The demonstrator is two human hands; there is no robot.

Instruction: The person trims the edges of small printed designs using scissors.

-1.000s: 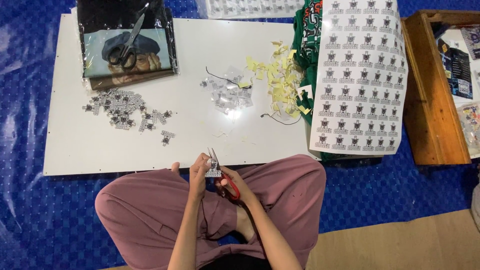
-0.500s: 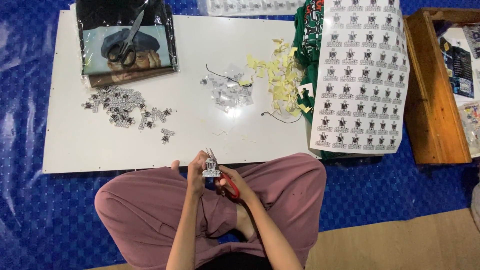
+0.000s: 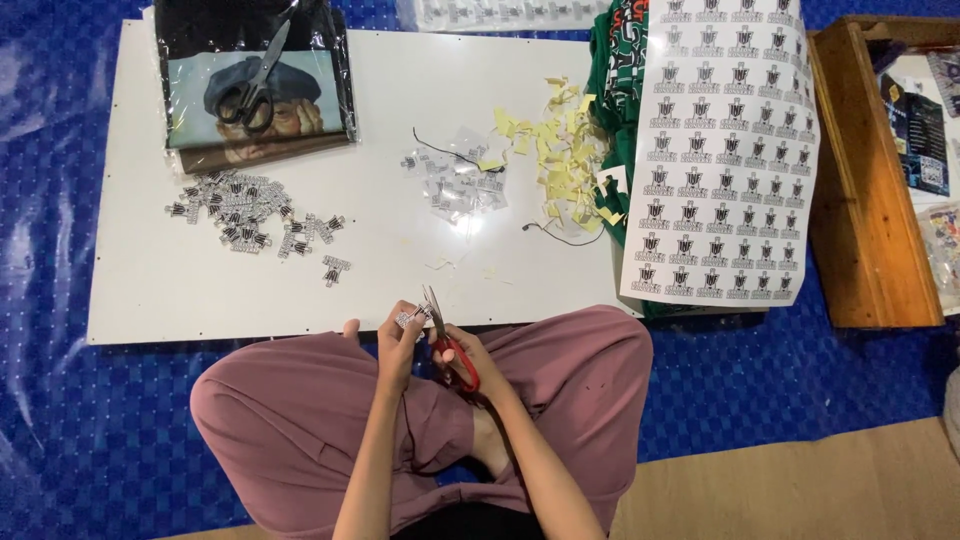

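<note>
Lower centre, nearest: right hand (image 3: 472,362) closed through the handles of red-handled scissors (image 3: 448,345), blades pointing up toward the board edge.
Just left, touching: left hand (image 3: 396,340), fingers pinched narrow on a small printed sticker piece (image 3: 411,318) held at the blades.
Handling note, as judgement: best cut close along the printed outline, turning the piece rather than the scissors, fingertips kept clear of the blades.
Below both: crossed legs in mauve trousers (image 3: 300,420) on blue tarp (image 3: 60,420).
Middle: white board (image 3: 380,270). Left on it, heap of cut printed stickers (image 3: 245,205). Centre, clear scraps (image 3: 460,185) with a thin black cord. Right of centre, yellow backing strips (image 3: 560,160).
Right: uncut sticker sheet (image 3: 725,150) lying over green cloth (image 3: 612,80).
Upper left: bagged picture print (image 3: 255,115), second pair of scissors (image 3: 255,85) lying on top.
Far right: wooden box (image 3: 850,190).
</note>
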